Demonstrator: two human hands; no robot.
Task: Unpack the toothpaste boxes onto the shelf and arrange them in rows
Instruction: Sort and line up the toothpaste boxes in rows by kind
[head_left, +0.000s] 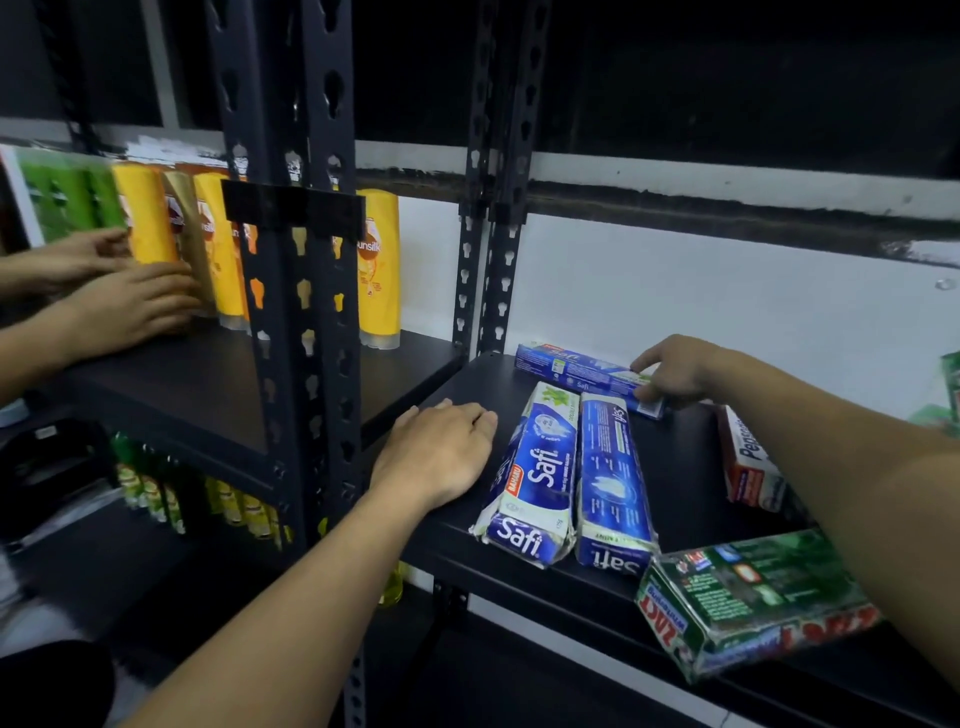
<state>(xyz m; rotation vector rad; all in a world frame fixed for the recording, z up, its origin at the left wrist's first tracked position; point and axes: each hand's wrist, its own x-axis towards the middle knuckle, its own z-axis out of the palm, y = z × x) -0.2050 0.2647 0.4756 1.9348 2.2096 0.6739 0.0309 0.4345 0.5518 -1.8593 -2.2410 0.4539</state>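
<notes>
— Talk me through it. Where was the box you were after?

— At the back of the shelf (462, 395). The crosswise Safi box (576, 370) lay with its long axis running left to right, near the rear wall. My right hand (672, 371) was on its right-hand end, fingers curled over the top, gripping it.

— And the left?

— My left hand (441, 460) was palm down on the bare shelf, fingers straight, holding nothing. It sat just left of the two front-to-back Safi boxes (540, 467), apart from them.

— So those two ran the other way?

— Exactly! Side by side, long axes pointing front to back, at right angles to the one I held. That was the whole question, as I judged it: the held box needed a quarter turn to match them and join the row.

— Which hand was nearer?

— The right, already on it. The left was closer to the row's open side, handy for steadying, I reckoned.

— Anything in the way?

— A green box (753, 597) overhung the front edge beneath my right forearm, and a red-and-white box (750, 462) lay near the row.
</notes>
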